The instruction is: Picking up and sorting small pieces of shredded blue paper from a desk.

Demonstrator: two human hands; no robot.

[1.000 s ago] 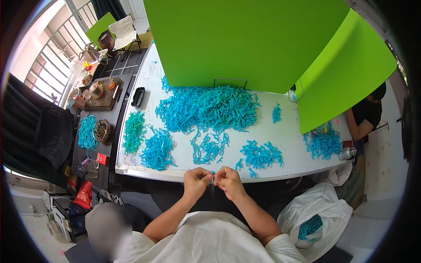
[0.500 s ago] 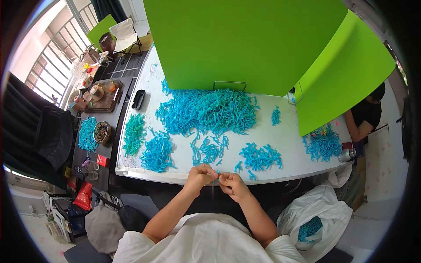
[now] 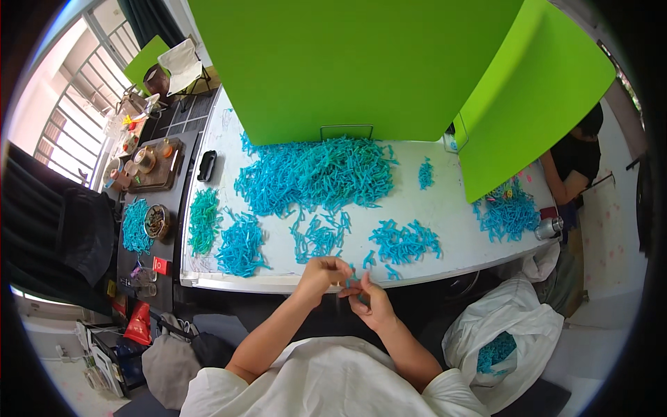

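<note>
At the near edge of the white tabletop (image 3: 445, 208), the left hand (image 3: 321, 272) and right hand (image 3: 368, 300) meet, fingers pinched together on a small turquoise plastic piece (image 3: 349, 278), though its shape is too small to tell. A large heap of turquoise plastic pieces (image 3: 316, 174) lies beyond, before a green board (image 3: 347, 62)

The small blue piece (image 3: 352, 280) pinched between the left hand (image 3: 321, 273) and right hand (image 3: 369, 303) is mostly covered by fingers, and its shape is too small to tell. At the far right, a green panel (image 3: 528, 104) hides most of another person (image 3: 577, 160). The white bag (image 3: 511, 340) near right conceals most of its blue contents. Items on the far-left tray (image 3: 156, 167) are too small to identify.
</note>
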